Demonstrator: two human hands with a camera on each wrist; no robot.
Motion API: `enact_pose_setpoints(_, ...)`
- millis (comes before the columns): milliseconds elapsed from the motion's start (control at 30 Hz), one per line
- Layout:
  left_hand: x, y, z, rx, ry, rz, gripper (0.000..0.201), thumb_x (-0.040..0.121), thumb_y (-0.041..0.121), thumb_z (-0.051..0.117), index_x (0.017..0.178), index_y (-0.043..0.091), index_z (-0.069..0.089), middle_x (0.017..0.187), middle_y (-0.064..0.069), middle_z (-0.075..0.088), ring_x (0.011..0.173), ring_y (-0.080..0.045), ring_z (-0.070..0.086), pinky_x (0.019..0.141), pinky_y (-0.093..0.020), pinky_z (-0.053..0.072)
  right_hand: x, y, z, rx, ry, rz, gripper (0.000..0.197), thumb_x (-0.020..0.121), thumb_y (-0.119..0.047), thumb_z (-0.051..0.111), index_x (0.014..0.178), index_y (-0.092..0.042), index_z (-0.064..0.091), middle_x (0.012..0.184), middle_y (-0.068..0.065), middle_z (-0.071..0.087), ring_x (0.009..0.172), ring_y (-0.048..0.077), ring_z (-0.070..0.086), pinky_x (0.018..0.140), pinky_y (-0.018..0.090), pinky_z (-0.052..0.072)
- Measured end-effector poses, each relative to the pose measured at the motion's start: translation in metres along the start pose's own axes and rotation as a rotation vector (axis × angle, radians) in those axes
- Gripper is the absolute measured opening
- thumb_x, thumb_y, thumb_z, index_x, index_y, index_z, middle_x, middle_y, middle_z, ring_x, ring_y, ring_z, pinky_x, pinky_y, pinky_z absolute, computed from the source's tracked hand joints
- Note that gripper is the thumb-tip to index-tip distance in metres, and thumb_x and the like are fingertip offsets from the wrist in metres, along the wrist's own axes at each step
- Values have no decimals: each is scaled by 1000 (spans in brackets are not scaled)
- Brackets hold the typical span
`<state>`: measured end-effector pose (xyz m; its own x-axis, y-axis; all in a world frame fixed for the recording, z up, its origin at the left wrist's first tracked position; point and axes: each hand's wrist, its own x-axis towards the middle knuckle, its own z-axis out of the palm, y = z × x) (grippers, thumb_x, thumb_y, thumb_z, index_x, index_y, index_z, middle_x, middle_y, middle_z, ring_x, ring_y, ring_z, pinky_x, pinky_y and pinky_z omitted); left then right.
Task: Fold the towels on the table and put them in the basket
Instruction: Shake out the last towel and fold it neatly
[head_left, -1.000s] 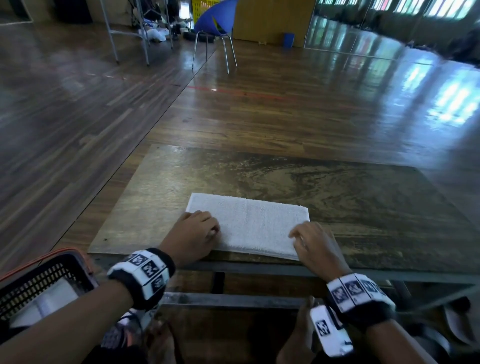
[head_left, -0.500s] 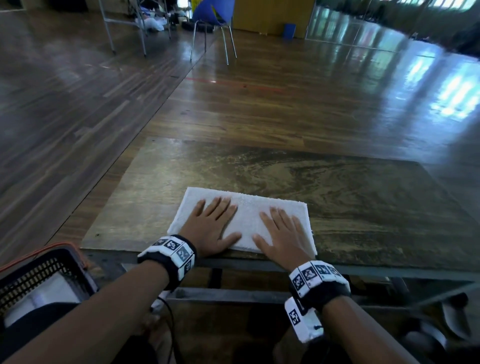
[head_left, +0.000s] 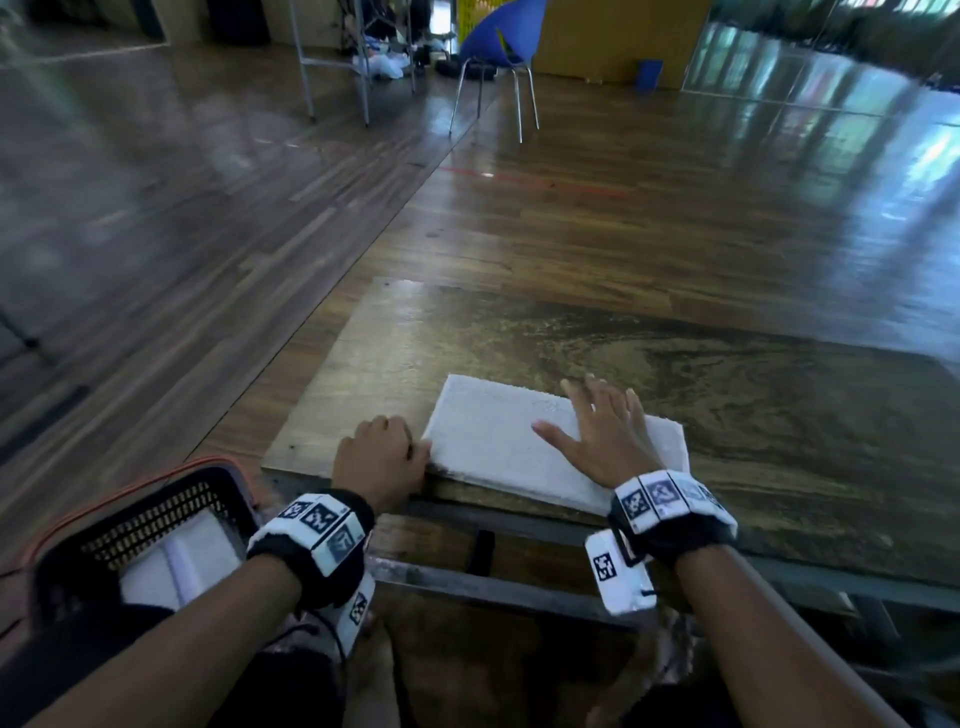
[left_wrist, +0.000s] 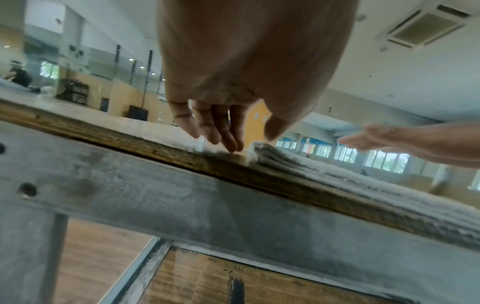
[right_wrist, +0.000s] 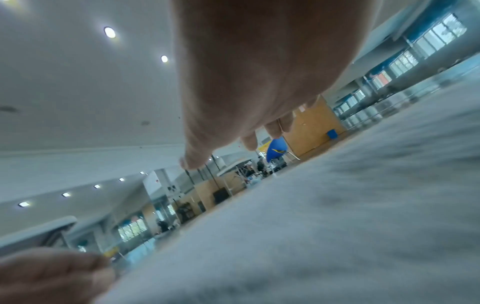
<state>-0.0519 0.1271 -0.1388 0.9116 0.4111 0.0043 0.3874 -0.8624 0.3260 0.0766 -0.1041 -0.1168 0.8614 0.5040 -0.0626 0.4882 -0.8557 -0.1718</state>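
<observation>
A folded white towel (head_left: 498, 441) lies near the table's (head_left: 519, 338) front edge. My left hand (head_left: 415, 452) is at the towel's left end with its knuckles up. In the left wrist view its fingertips (left_wrist: 228, 144) touch the tabletop just beside the towel's (left_wrist: 324, 174) layered end. The thumb (left_wrist: 275, 129) hovers over that corner with a gap below it. My right hand (head_left: 587, 410) rests flat on the towel's right half, fingers spread. A black basket (head_left: 145, 519) with an orange rim stands low at the left, with a folded white towel (head_left: 176, 561) inside.
The table's grey metal frame (left_wrist: 155, 201) runs under the front edge. A blue chair (head_left: 498, 47) and metal table legs (head_left: 306, 62) stand far off on the wooden floor. The basket is left of and below the table's front corner.
Both hands lay flat on the towel half a second ago. My left hand has since slid off to the towel's left end and bent its fingers down. The right hand stays flat on it.
</observation>
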Motion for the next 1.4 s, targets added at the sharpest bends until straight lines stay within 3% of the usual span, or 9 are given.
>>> enact_pose_setpoints(133, 3, 7, -4, 14, -132, -39, 29, 91, 39, 47, 97, 11, 54, 106, -10, 61, 100, -30, 57, 79, -36, 42, 43, -55, -3, -16, 9, -88, 59, 92, -56, 34, 139, -20, 35, 145, 6, 40, 137, 23, 29, 116, 47, 0)
enact_pose_setpoints(533, 21, 17, -6, -77, -338, -92, 22, 86, 35, 52, 95, 16, 46, 113, -12, 58, 103, -31, 55, 75, -33, 38, 108, -98, 11, -65, -186, -139, 39, 93, -41, 43, 126, -21, 50, 134, 4, 51, 130, 23, 39, 111, 48, 9)
enact_pose_setpoints(633, 17, 19, -12, -36, -237, -73, 29, 89, 30, 46, 110, 10, 43, 114, -13, 58, 104, -34, 56, 78, -35, 37, 111, -100, 4, -19, -141, -129, 34, 91, -40, 44, 114, -19, 59, 120, 5, 59, 118, 26, 50, 103, 45, 19)
enact_pose_setpoints(767, 17, 21, -30, 119, 112, 67, 27, 92, 29, 42, 114, 13, 39, 113, -8, 55, 103, -29, 51, 84, -38, 38, 110, -96, -11, 284, 183, -157, 17, 90, -27, 48, 97, -20, 61, 101, 0, 58, 102, 18, 49, 97, 39, 24)
enact_pose_setpoints(933, 23, 27, -61, -302, 317, 173, 26, 85, 16, 56, 110, 13, 51, 106, -6, 55, 96, -23, 49, 86, -40, 42, 98, -75, -37, 651, 447, -96, 8, 86, -23, 60, 94, -25, 59, 93, -5, 48, 95, 13, 42, 86, 29, 24)
enact_pose_setpoints(1033, 20, 37, -66, -413, 282, 267, 15, 80, 23, 58, 95, 19, 57, 93, 1, 57, 89, -19, 51, 82, -42, 44, 85, -49, -42, 900, 362, -46, 6, 85, -20, 62, 90, -23, 61, 77, -8, 54, 75, 8, 52, 72, 26, 42)
enact_pose_setpoints(1167, 7, 63, -52, -356, 259, 405, 13, 78, 36, 54, 88, 28, 51, 86, 12, 53, 82, -9, 47, 75, -31, 32, 65, -12, -41, 1143, 203, -1, 13, 85, -1, 51, 83, -9, 62, 67, 6, 58, 56, 8, 52, 57, 23, 43)
enact_pose_setpoints(1267, -6, 84, -35, -276, 168, 545, 18, 77, 37, 57, 89, 37, 43, 89, 18, 47, 87, -5, 43, 73, -24, 18, 51, 19, -35, 1180, 123, 42, 21, 84, -7, 48, 69, -12, 62, 65, 7, 58, 58, 15, 53, 57, 26, 42)
enact_pose_setpoints(1400, -20, 106, -10, -94, 61, 747, 19, 78, 39, 53, 92, 25, 53, 96, 6, 58, 93, -16, 50, 73, -24, 16, 35, 53, -22, 1073, -10, 147, 26, 86, -4, 49, 64, -13, 59, 66, 4, 57, 60, 15, 50, 53, 20, 43)
